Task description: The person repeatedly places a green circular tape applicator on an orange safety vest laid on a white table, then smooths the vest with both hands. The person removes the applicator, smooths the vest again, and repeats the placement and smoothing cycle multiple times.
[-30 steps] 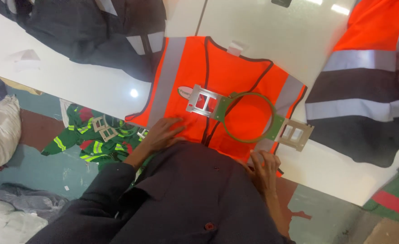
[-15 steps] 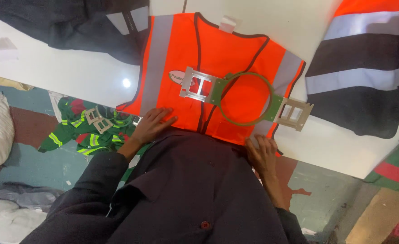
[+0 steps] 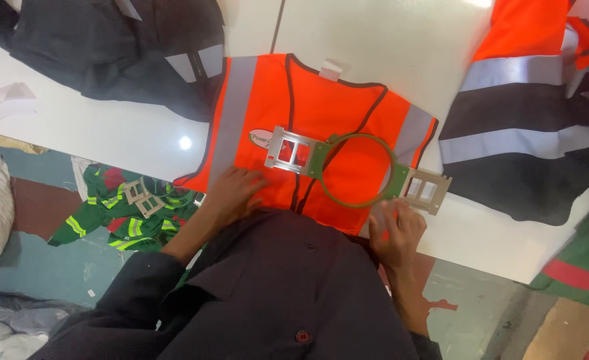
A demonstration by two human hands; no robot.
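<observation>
Dark jackets [image 3: 108, 53]: piled at the far left of the white desk [image 3: 108, 133], grey reflective strips showing, well apart from both hands.

Floor heap [image 3: 124, 213]: green garments with yellow-green strips below the desk edge, a second metal-ended hoop lying on top, near the left forearm but untouched.

Left hand [image 3: 231, 193]: flat and spread, palm down on the lower left hem of the orange vest, fingers pointing up and rightward; holding nothing, only pressing cloth.

Orange vest [image 3: 308, 113]: laid open and flat in the middle of the desk, neck away from the body, hem at the near edge, grey strips running down each side.

Hoop frame [image 3: 358, 170]: green ring with a slotted metal bracket at each end, resting on the vest front; long axis running left to right, dipping a little toward the right, so lying crosswise just beyond both hands.

Left bracket [image 3: 291, 150]: just above and to the right of the left fingertips, close but apart.

Right bracket [image 3: 428, 190]: hanging past the vest's edge onto bare desk.

Right hand [image 3: 396, 227]: fingers loosely spread, tips at the ring's lower right rim just beside the right bracket; nearer to the frame than the left, touching or almost touching, hard to tell.

Orange-and-black jackets [image 3: 528, 120]: heaped at the far right, clear of the frame.
</observation>
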